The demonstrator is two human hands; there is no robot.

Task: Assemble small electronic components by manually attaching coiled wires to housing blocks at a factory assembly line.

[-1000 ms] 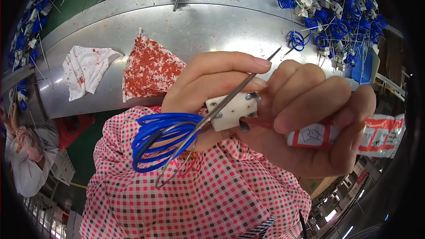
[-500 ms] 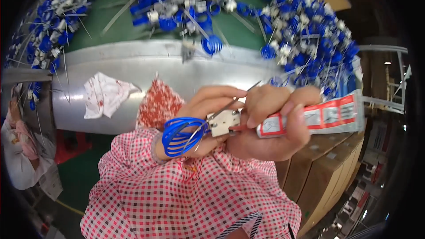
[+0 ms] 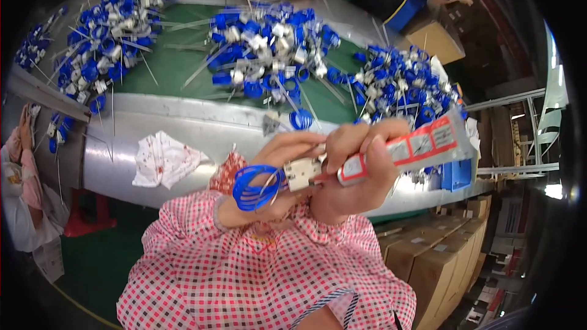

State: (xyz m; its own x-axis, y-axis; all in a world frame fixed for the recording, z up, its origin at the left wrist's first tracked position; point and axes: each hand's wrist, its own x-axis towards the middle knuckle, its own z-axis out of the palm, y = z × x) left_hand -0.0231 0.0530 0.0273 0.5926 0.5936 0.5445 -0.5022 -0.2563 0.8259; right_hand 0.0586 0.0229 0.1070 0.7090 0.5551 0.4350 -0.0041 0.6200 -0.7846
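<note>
My left hand [image 3: 284, 148] holds a white block-shaped connector [image 3: 301, 175] with a blue coiled cable [image 3: 259, 190] hanging from it over the wrist. My right hand [image 3: 348, 198] is wrapped round a squeeze tube [image 3: 425, 146], silver-white with red-framed panels. The tube's narrow red end points at the block's right side; whether it touches the block I cannot tell. Both hands are close together in front of my chest. Just beyond them on the metal table edge [image 3: 122, 174] lie a red-stained white cloth [image 3: 166, 160] and a red speckled cloth [image 3: 229, 168].
Heaps of blue coils with white connectors [image 3: 269, 46] lie across the green belt [image 3: 174, 64]. Cardboard boxes [image 3: 434, 256] are stacked at my right, near a blue bin [image 3: 455, 175]. Another person's hands [image 3: 26, 137] are at the left; more people work across the belt.
The view has shifted, showing more of the far side of the belt. Both hands still grip the connector and the tube, close together. The tube now tilts up more at its far end.
</note>
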